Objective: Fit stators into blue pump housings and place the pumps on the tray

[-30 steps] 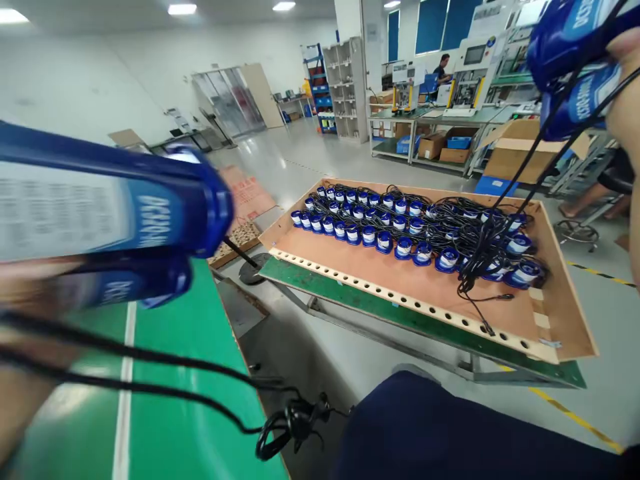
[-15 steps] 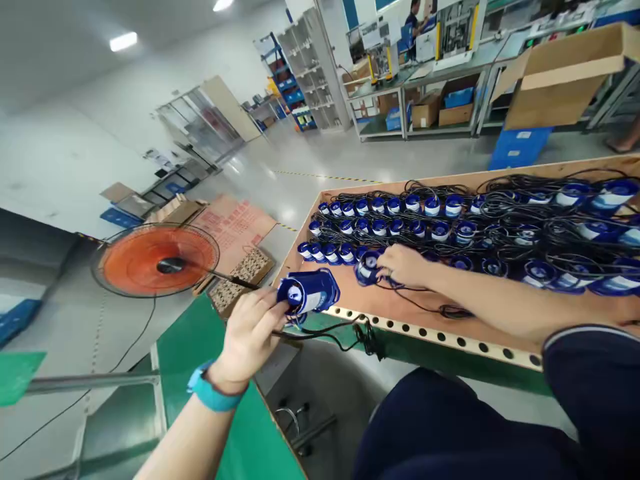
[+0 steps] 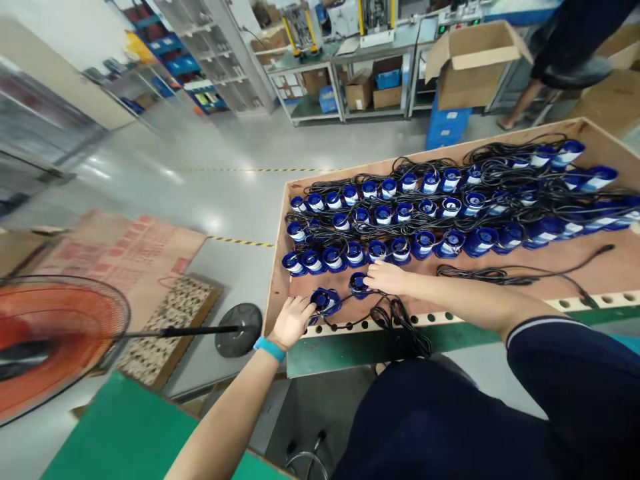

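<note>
My left hand [image 3: 293, 320], with a teal band at the wrist, grips a blue cylindrical housing [image 3: 326, 301] low over the near left corner of a wooden tray [image 3: 425, 293]. Just right of it, my right hand [image 3: 384, 277] has its fingers closed on the rim of a second blue housing [image 3: 358, 284]. A bundled black cable [image 3: 400, 323] trails from these units over the tray's near edge. Behind my hands, several similar blue housings [image 3: 355, 254] with white labels stand in rows, black cables lying between them.
A standing fan [image 3: 60, 347] with an orange centre is at left, its round base [image 3: 239, 330] on the floor. Green worktop [image 3: 120, 433] lies near left. Beyond the tray are an open carton [image 3: 475, 67] on blue bins [image 3: 447, 127] and a seated person's leg [image 3: 523, 107].
My left hand has carried its blue housing from outside the tray rightward and down to the tray's near left corner. My right hand stays on its housing. The view has turned right.
</note>
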Available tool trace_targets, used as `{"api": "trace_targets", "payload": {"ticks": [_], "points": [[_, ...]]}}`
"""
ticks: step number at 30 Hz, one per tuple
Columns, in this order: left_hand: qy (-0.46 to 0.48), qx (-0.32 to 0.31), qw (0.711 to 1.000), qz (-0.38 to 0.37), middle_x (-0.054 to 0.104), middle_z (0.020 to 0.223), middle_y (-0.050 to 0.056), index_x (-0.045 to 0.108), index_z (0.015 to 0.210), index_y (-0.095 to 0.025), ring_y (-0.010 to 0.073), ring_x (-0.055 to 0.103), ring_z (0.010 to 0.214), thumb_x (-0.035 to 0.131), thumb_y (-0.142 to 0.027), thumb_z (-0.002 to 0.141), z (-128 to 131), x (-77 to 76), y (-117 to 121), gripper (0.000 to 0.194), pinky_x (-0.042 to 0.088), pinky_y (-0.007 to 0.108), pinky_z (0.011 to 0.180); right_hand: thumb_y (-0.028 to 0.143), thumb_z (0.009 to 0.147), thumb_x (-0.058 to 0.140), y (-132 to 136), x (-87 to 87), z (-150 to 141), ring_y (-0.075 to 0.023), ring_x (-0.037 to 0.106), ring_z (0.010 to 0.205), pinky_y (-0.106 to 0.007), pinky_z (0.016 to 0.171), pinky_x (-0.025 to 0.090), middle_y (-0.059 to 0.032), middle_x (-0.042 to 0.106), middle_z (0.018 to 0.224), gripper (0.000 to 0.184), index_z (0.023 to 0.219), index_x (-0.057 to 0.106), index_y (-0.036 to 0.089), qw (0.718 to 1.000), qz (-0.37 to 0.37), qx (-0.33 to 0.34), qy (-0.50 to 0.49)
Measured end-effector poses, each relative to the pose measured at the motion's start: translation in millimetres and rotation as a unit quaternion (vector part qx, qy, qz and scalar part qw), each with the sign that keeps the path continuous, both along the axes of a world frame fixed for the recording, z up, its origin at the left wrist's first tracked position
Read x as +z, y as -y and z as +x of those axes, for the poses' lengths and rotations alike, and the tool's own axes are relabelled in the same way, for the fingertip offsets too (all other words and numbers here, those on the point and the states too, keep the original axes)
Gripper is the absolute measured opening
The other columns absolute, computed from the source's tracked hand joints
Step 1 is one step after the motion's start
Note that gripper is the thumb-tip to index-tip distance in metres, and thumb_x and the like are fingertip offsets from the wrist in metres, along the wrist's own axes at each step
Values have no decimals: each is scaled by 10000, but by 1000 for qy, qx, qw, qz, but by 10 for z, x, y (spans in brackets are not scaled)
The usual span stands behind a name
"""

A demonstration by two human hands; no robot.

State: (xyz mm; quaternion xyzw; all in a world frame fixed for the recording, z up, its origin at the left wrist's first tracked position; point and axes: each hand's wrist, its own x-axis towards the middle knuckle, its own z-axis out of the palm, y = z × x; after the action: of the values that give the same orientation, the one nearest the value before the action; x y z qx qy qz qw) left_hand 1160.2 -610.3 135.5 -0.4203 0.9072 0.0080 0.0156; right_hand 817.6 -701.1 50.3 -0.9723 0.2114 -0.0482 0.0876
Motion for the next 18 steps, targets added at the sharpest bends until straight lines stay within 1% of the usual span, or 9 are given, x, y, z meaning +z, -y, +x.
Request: {"api": "trace_targets", "payload": {"ticks": [2, 4, 6, 8, 11, 12, 13, 15, 18], "points": [[-4, 10, 1000, 29, 716, 1007, 136, 717, 964, -211, 265, 626, 968, 435, -191, 953, 116, -190, 74, 283, 488, 412, 810, 211, 1046, 414, -12, 71, -12, -230, 495, 925, -381, 866, 373, -112, 624, 928, 283, 1199, 637, 129, 1000, 5, -3, -16], [-12, 24, 999, 30, 710, 986, 138, 715, 951, -211, 277, 624, 955, 439, -218, 958, 196, -320, 122, 276, 482, 423, 792, 144, 1029, 380, -80, 161, -91, -242, 493, 1051, -407, 944, 386, -137, 616, 1094, 369, 1342, 575, 146, 999, 12, -34, -8], [-26, 31, 999, 25, 704, 991, 146, 710, 979, -204, 296, 620, 981, 451, -241, 960, 253, -400, 152, 262, 480, 438, 794, 94, 1011, 342, -255, 261, -229, -249, 464, 1195, -442, 1031, 371, -162, 558, 1294, 462, 1438, 503, 165, 994, 24, -103, 15], [-37, 26, 998, 31, 699, 1053, 155, 699, 1031, -206, 312, 613, 1040, 457, -249, 960, 282, -440, 168, 255, 483, 452, 812, 125, 1018, 346, -570, 350, -389, -265, 464, 1241, -465, 1060, 370, -181, 529, 1362, 441, 1425, 513, 150, 978, 44, -202, 38], [-48, 37, 997, 43, 660, 1231, 172, 674, 1101, -219, 340, 569, 1179, 468, -260, 958, 274, -441, 163, 254, 489, 486, 878, 369, 1027, 480, -1255, 373, -545, -296, 575, 1056, -440, 956, 440, -175, 646, 1080, 331, 1159, 652, 119, 916, 103, -385, 40], [-56, 49, 996, 44, 631, 1296, 181, 660, 1137, -217, 350, 542, 1235, 480, -261, 953, 261, -431, 154, 261, 490, 499, 907, 469, 991, 549, -1497, 335, -550, -297, 598, 972, -420, 901, 459, -157, 653, 967, 375, 1064, 664, 120, 886, 128, -445, 34], [-65, 66, 995, 42, 595, 1353, 194, 640, 1184, -207, 361, 509, 1288, 500, -258, 943, 246, -418, 142, 283, 489, 511, 939, 543, 939, 615, -1723, 275, -524, -295, 611, 922, -403, 860, 469, -146, 652, 927, 438, 1048, 657, 121, 857, 156, -491, 23], [-76, 104, 991, 32, 519, 1437, 227, 565, 1312, -171, 386, 450, 1364, 559, -239, 910, 221, -396, 114, 408, 480, 532, 994, 619, 810, 741, -2081, 120, -386, -323, 614, 976, -407, 860, 471, -168, 647, 1043, 638, 1175, 610, 113, 815, 187, -548, -2], [-67, 142, 987, 22, 465, 1464, 271, 434, 1440, -118, 414, 454, 1361, 648, -198, 844, 219, -392, 85, 639, 476, 548, 1027, 610, 701, 834, -2318, -61, -82, -378, 563, 1118, -449, 913, 448, -231, 574, 1246, 909, 1366, 480, 102, 782, 198, -590, -38]]}}
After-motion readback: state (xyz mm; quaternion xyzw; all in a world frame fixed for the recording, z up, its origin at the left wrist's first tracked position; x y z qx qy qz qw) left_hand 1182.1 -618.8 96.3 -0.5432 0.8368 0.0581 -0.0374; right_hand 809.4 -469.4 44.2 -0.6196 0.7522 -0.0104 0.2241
